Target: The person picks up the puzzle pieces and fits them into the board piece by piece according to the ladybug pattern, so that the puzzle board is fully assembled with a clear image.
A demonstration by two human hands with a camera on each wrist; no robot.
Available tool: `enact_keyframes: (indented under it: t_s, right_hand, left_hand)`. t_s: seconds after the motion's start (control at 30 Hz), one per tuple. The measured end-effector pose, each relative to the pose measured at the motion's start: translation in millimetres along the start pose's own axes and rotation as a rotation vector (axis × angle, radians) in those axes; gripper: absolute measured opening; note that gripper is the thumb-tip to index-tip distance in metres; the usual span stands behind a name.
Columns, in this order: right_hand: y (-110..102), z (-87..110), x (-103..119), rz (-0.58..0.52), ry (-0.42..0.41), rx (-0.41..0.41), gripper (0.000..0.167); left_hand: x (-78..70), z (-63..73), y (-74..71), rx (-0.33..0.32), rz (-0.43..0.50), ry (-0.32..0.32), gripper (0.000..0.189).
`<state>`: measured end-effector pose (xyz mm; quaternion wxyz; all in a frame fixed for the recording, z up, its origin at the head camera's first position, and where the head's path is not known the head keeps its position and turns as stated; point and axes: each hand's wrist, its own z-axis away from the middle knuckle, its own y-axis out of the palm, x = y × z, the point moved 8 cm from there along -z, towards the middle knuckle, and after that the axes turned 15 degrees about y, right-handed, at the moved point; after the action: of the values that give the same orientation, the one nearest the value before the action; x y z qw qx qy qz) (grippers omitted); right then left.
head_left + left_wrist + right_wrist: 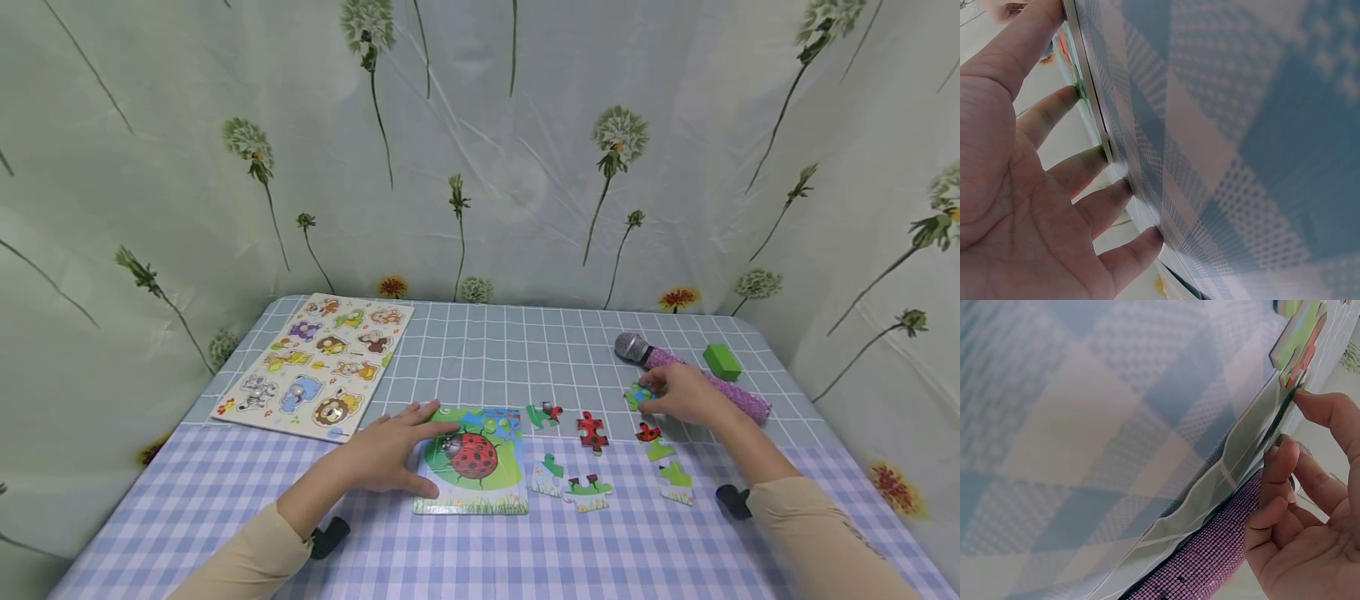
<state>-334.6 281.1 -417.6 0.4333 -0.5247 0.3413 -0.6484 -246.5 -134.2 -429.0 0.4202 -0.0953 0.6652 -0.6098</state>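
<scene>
Pale backdrop [517,175], printed with dandelions, stands along the far side. Worktop [480,558]: near part under blue-and-white check, far part under grey with white grid lines. Two beige-sleeved forearms [821,533] enter from the near left and near right, both reaching forward and inward. Animal board [311,367] lies flat at far left, slightly turned. Microphone [738,396], purple-sleeved with a silver head, lies aslant at far right. Ladybird board [480,500] lies flat near the centre.

Left hand [393,446]: fingers spread. The index finger reaches over the board's far left part and the thumb over its near left corner; the left wrist view shows fingertips against the board's edge.

Right hand [684,396]: positioned at far right, just near of the microphone, pinching a blue-and-green puzzle piece [637,396] between thumb and fingers; remaining fingers curled in.

Green block [722,362] sits just beyond the microphone. Loose pieces lie right of the ladybird board: a red spotted piece [592,432] in the middle, a green piece with red and black [543,414] far left of it, a grass-edged piece [588,493] nearest.
</scene>
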Motion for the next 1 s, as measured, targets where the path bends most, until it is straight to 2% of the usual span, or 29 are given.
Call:
enact_keyframes:
  t_s: [0.63,1.0]
  right_hand:
    - [5.7,9.3,51.9,-0.054,-0.121,-0.008,0.041]
    - [19.9,12.2,83.0,-0.112,-0.179,0.045,0.039]
  left_hand:
    - [3.2,-0.4,1.9,0.002,-0.006,-0.008,0.093]
    - [2.1,-0.5,0.9,0.006,-0.009,-0.014,0.094]
